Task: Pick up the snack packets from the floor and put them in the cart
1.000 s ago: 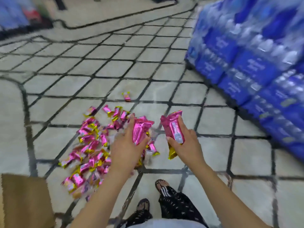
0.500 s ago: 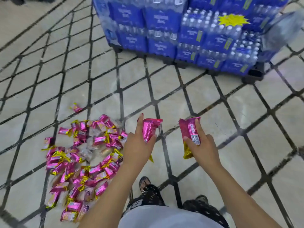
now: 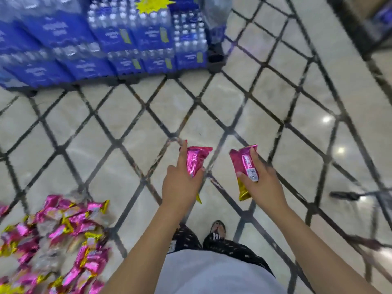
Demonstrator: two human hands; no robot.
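My left hand (image 3: pixel 182 183) grips a pink and gold snack packet (image 3: pixel 196 159) held upright, index finger stretched along its side. My right hand (image 3: pixel 263 185) grips another pink packet (image 3: pixel 244 164) with a white label and a gold lower end. Both hands are raised in front of me above the tiled floor. A heap of several pink and gold snack packets (image 3: pixel 55 242) lies on the floor at the lower left. At the right edge a dark bar and thin metal frame (image 3: pixel 347 195) show, perhaps part of the cart; I cannot tell for sure.
Stacked blue packs of water bottles (image 3: pixel 118 37) on a dark pallet fill the upper left. My feet (image 3: pixel 218 229) in sandals stand on the beige floor with dark diagonal lines (image 3: pixel 212 115). A dark shelf frame (image 3: pixel 360 26) stands at the top right.
The view has swung to the right: the packet heap slid to the lower left and the water packs moved left. Both hands keep their packets.
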